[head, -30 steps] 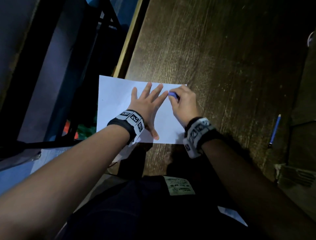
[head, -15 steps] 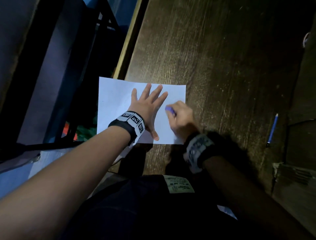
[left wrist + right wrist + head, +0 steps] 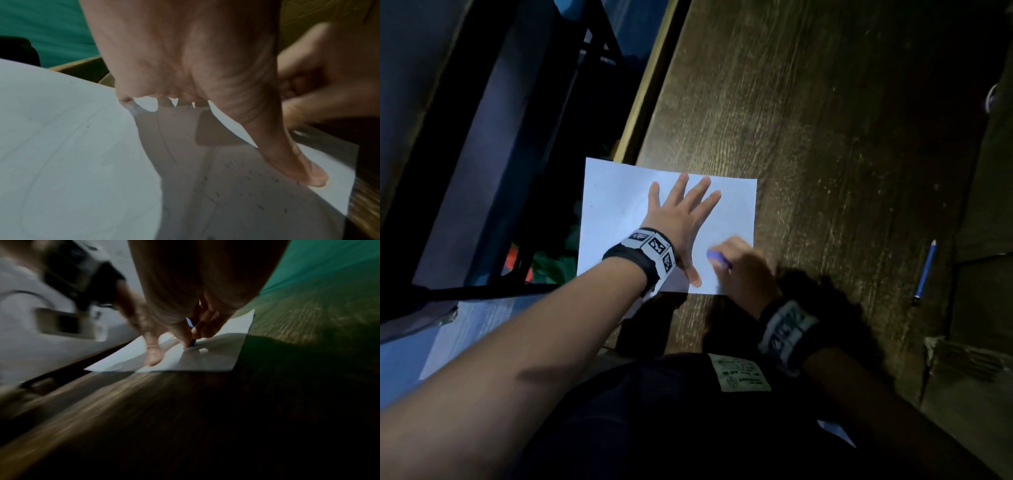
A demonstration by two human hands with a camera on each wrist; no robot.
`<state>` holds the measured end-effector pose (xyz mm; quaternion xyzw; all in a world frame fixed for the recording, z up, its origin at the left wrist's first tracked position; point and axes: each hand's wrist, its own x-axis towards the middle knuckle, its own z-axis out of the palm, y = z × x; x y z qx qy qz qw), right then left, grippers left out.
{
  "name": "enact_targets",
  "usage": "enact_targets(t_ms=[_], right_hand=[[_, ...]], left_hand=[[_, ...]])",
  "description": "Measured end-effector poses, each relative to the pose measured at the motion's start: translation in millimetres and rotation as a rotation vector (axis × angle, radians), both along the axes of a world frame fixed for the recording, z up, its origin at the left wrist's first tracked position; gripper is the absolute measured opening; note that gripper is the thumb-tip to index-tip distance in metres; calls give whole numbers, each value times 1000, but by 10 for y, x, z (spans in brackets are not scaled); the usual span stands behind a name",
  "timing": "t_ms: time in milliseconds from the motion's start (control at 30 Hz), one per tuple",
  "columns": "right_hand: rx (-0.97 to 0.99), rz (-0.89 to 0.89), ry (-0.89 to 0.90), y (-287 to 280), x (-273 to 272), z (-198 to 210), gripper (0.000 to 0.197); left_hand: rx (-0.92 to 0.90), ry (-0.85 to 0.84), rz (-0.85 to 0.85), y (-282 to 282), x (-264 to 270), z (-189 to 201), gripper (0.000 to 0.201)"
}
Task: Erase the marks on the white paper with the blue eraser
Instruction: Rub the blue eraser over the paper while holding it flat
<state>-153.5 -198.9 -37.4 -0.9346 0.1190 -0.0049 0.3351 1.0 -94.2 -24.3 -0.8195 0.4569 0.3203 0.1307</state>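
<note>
The white paper (image 3: 616, 205) lies at the wooden table's left edge, its left part hanging past the edge. My left hand (image 3: 681, 212) presses flat on the sheet with fingers spread; the left wrist view shows the palm (image 3: 185, 65) over the paper (image 3: 72, 146), which bears faint curved pencil lines and eraser crumbs. My right hand (image 3: 743, 270) pinches the blue eraser (image 3: 717, 258) and holds its tip against the paper near the front right corner. In the blurred right wrist view, the eraser (image 3: 190, 324) shows between the thumb and fingers.
A blue pencil (image 3: 925, 270) lies on the dark wooden table (image 3: 825, 137) to the right. A black metal frame (image 3: 517, 137) and floor lie beyond the table's left edge. My lap, in dark clothing with a label (image 3: 739, 373), is below the table's near edge.
My right hand has dragged the eraser from the paper's far right area toward me, down to the near right corner. The left hand has stayed pressed on the sheet.
</note>
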Motion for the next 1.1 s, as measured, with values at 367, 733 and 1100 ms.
enact_targets(t_ms=[367,733,1100], right_hand=[[-17,-175,-110,-125,272,14,6],[7,-299,-105,-419,549,-68,12],[-33,-288,-123,-561,696,-31,8]], left_hand=[[7,-9,-3,-11,-15,17,174],[-5,-10,-2,-10,-23,12,175],[14,-8,-11,-11,-16,40,174]])
